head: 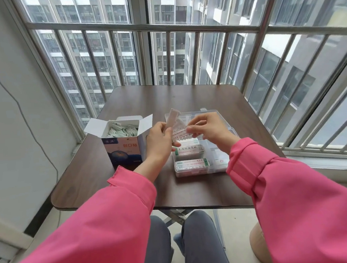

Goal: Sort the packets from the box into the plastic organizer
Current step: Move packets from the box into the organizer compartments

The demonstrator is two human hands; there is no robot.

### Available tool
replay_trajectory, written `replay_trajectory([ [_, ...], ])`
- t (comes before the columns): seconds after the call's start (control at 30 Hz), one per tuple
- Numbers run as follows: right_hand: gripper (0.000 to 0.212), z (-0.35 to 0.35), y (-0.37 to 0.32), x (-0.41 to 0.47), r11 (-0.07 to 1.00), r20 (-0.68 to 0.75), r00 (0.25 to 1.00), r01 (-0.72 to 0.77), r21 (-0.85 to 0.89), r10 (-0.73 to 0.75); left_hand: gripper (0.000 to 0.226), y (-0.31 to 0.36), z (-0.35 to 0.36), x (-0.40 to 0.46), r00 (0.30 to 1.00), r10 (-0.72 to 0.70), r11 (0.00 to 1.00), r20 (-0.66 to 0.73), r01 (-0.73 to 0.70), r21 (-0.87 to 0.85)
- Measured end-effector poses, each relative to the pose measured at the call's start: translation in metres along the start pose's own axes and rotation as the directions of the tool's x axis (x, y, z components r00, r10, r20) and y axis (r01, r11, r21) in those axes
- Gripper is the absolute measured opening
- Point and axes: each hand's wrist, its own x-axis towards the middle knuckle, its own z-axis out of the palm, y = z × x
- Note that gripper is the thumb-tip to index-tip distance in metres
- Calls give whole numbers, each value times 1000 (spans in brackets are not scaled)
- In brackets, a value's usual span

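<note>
Both hands are holding packets (177,129) above the plastic organizer (194,167): the left hand (161,141) is gripping a bunch, the right hand (206,129) is pinching one. Just left of the left hand, the box (124,147) is standing open.

"创口贴" in orange on the blue box (122,150); packet print unreadable

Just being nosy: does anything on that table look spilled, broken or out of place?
Nothing stands out. The box stands upright with flaps open, the plastic organizer sits flat, and the packets are held between the left hand and right hand.
</note>
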Motion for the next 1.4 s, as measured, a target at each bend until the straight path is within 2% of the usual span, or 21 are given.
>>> replay_trajectory([
  [0.13, 8, -3, 8, 7, 987, -176, 984, -54, -153, 27, 13, 0, -2, 2, 997, -6, 996, -79, 13, 94],
  [0.27, 19, 1, 15, 14, 935, -124, 990, -102, -340, 63, 20, -3, -3, 8, 989, -55, 992, -135, 70, 109],
  [0.43, 6, 11, 14, 13, 857, -69, 994, -104, -505, 80, 10, -5, -1, 9, 990, -80, 989, -120, 94, 115],
  [0.47, 1, 12, 12, 12, 837, -67, 995, -96, -538, 71, 10, -5, 0, 9, 990, -79, 989, -118, 92, 113],
  [0.57, 8, 14, 10, 11, 769, -53, 998, -64, -636, 39, 9, -7, -1, 10, 994, -51, 989, -97, 64, 133],
  [0.67, 10, 12, 9, 10, 747, -38, 999, -40, -664, 21, 8, -7, -2, 8, 998, -11, 993, -57, 17, 119],
  [0.73, 16, 10, 8, 9, 801, -91, 996, -51, -596, -4, 7, -8, -1, 8, 999, 6, 996, -37, -3, 88],
  [0.8, 29, 7, 4, 7, 922, -136, 991, -56, -384, 4, 7, -8, 0, 9, 999, -2, 999, -32, 4, 49],
  [0.83, 32, 6, -1, 5, 965, -110, 993, -71, -251, 45, 7, -8, 0, 9, 1000, -14, 1000, -26, 14, 8],
  [0.9, 27, 5, -9, -1, 992, 12, 993, -119, -41, 119, 9, -7, 1, 9, 999, -27, 997, 17, 29, -71],
  [0.97, 16, 5, -11, -2, 993, 72, 992, -108, 56, 104, 15, -4, 2, 8, 997, -11, 997, 78, 17, -76],
  [1.1, 9, 3, -10, -1, 979, 31, 993, -113, 168, 110, 24, 1, 0, 5, 990, 46, 998, 134, -38, -58],
  [1.17, 18, 3, -11, -1, 951, 44, 988, -156, 267, 150, 21, 1, -2, 6, 986, 68, 996, 155, -59, -60],
  [1.27, 33, 0, -11, -1, 849, 83, 963, -266, 456, 257, 20, -1, -5, 7, 972, 105, 994, 209, -100, -34],
  [1.33, 23, -3, -8, 0, 842, 122, 965, -261, 472, 231, 20, -1, -4, 6, 969, 111, 993, 219, -116, 10],
  [1.4, 4, -5, -5, 1, 869, 127, 975, -220, 443, 182, 23, 1, -1, 6, 973, 105, 990, 204, -121, 68],
])
